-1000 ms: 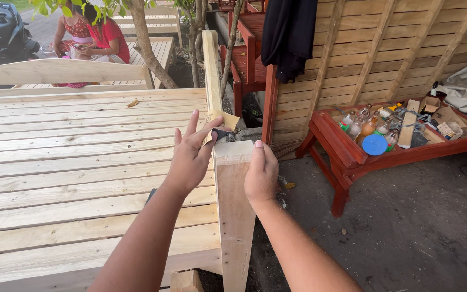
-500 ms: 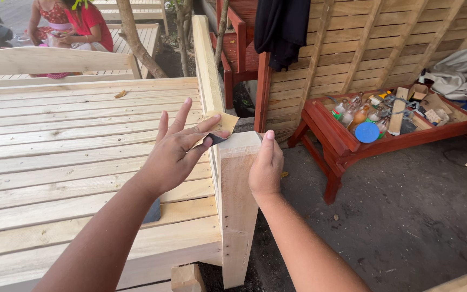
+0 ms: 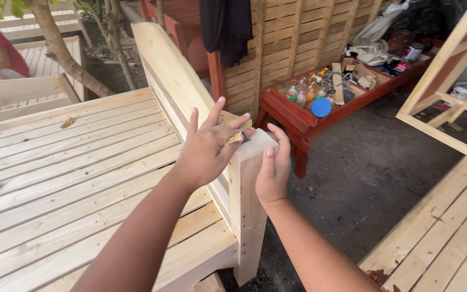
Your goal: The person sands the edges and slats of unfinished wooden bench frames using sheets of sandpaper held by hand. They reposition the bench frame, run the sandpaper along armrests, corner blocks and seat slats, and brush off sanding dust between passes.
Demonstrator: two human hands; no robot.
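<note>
Both hands meet atop the post (image 3: 248, 205) at the slatted bed's (image 3: 55, 184) corner. Left hand (image 3: 206, 148), fingers spread, pinches a sandpaper scrap (image 3: 235, 138) on the post top; right hand (image 3: 273, 170) grips the post's side, thumb up.

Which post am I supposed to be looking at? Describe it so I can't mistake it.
Start at the big slatted pale-wood bench filling the left. At its near right corner stands a square upright wooden post. Unlike the curved side board behind it, its flat top sits between the left hand and right hand.
</note>
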